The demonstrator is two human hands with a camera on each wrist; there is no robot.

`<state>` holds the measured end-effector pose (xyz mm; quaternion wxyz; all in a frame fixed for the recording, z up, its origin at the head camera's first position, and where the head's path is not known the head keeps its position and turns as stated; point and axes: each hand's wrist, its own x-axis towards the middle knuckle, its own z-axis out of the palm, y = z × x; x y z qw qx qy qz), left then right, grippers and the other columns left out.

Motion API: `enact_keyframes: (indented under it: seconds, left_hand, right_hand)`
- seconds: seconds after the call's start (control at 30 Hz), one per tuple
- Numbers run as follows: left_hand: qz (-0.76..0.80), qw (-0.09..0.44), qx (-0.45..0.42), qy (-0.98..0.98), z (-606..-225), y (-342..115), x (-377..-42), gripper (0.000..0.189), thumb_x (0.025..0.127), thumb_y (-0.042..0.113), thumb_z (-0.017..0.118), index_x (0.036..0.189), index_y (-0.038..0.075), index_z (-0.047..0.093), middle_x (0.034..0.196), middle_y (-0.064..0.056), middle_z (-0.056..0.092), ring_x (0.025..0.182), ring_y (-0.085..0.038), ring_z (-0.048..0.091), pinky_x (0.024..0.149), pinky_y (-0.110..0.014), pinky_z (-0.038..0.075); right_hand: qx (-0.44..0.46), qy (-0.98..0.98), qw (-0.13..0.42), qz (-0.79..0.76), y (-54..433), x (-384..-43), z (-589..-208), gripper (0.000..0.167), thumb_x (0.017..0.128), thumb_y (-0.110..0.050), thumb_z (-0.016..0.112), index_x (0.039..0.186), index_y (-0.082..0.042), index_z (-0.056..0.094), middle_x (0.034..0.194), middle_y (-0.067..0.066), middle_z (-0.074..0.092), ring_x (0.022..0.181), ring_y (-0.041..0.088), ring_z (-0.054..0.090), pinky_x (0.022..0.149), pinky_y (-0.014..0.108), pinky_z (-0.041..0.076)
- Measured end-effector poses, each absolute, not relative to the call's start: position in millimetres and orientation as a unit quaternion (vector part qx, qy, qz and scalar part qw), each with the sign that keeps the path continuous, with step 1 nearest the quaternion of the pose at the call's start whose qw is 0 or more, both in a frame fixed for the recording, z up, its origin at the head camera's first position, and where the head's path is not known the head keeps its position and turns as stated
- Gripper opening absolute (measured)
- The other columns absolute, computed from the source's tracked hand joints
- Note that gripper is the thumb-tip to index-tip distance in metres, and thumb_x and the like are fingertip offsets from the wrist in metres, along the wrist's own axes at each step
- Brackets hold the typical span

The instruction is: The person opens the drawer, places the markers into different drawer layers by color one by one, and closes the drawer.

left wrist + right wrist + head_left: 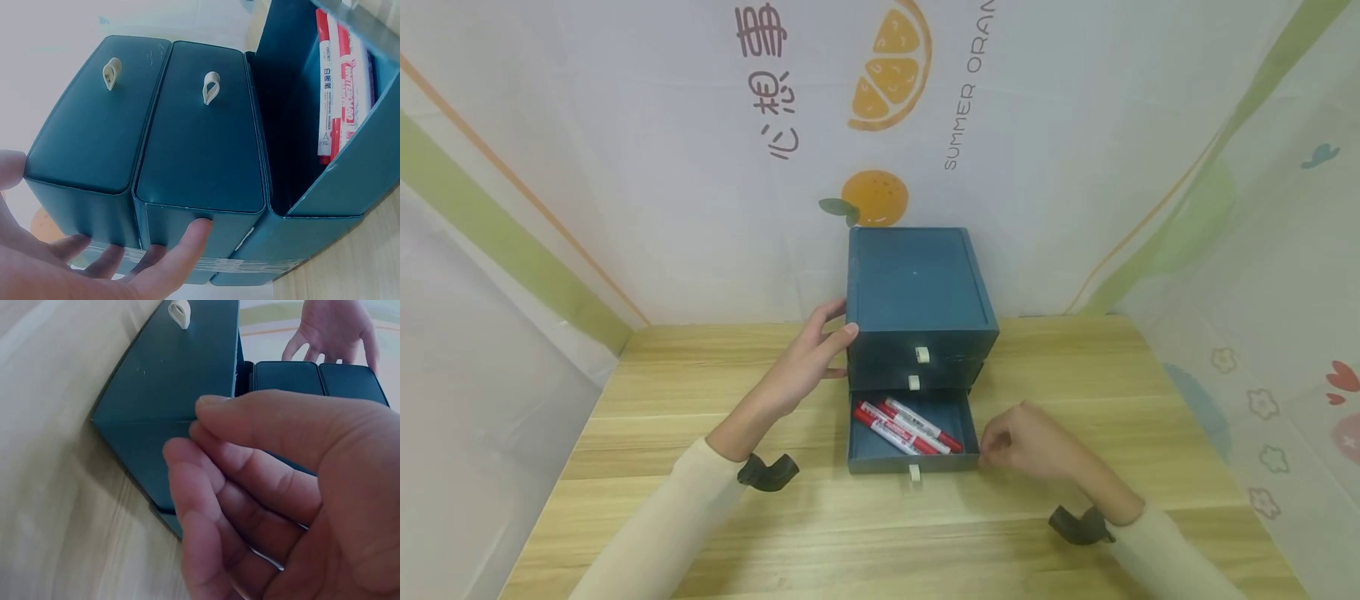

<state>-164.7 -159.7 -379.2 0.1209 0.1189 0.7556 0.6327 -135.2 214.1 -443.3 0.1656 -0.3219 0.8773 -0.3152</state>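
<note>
A dark blue drawer box [917,279] stands against the back cloth, its bottom drawer [912,465] pulled out. Inside that drawer lie red-and-white whiteboard markers [895,427], also visible in the left wrist view. My left hand [808,354] rests on the box's left side with spread fingers, the thumb near the upper front edge. At the drawer's front right corner, my right hand [1026,442] has its fingers curled. In the right wrist view, thumb and index finger [219,453] pinch at that corner; the exact contact is partly hidden.
Two upper drawers with pale loop tabs [922,355] are closed. A similar tab [914,473] hangs on the bottom drawer's front. The wooden table [820,542] reaches a printed white cloth [700,167] behind and at the sides. Dark bands [767,472] sit at both wrists.
</note>
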Motion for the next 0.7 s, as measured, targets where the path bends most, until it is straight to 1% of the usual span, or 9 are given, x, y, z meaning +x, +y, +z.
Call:
enact_keyframes:
  seconds: [0.23,0.47,0.57,0.7]
  left_hand:
    - [0.634,0.121,0.122,0.754,-379.5,-160.2,-164.9,0.073,0.118,0.034,0.050,0.175,0.007,0.013,0.179,-0.019,0.018,0.158,-0.048,0.036,0.112,-0.072,0.047]
    - [0.638,0.123,0.124,0.750,-380.1,-160.9,-165.3,0.074,0.118,0.035,0.050,0.175,0.007,0.012,0.180,-0.019,0.017,0.158,-0.047,0.036,0.112,-0.072,0.047]
    - [0.637,0.124,0.124,0.751,-380.4,-161.2,-165.3,0.074,0.118,0.036,0.050,0.175,0.008,0.012,0.180,-0.018,0.017,0.158,-0.047,0.036,0.112,-0.070,0.049]
    - [0.635,0.124,0.124,0.753,-381.1,-161.4,-165.5,0.074,0.118,0.036,0.050,0.175,0.008,0.013,0.180,-0.017,0.018,0.158,-0.046,0.036,0.112,-0.066,0.051]
  right_hand:
    - [-0.331,0.880,0.136,-0.313,213.1,-144.6,-443.7,0.018,0.090,0.000,0.086,0.086,-0.018,0.084,0.081,-0.017,0.074,0.069,0.002,0.063,0.067,0.027,0.060]
    - [-0.309,0.891,0.119,-0.312,212.4,-153.1,-447.5,0.014,0.090,-0.004,0.087,0.086,-0.017,0.084,0.081,-0.016,0.074,0.075,0.003,0.066,0.070,0.028,0.061]
    - [-0.301,0.895,0.108,-0.312,211.9,-156.9,-448.8,0.015,0.090,-0.002,0.085,0.086,-0.016,0.084,0.082,-0.014,0.075,0.075,0.003,0.065,0.070,0.028,0.060]
    - [-0.294,0.895,0.095,-0.322,211.0,-161.7,-451.2,0.018,0.091,0.001,0.082,0.086,-0.016,0.084,0.084,-0.012,0.077,0.072,0.002,0.063,0.068,0.027,0.058]
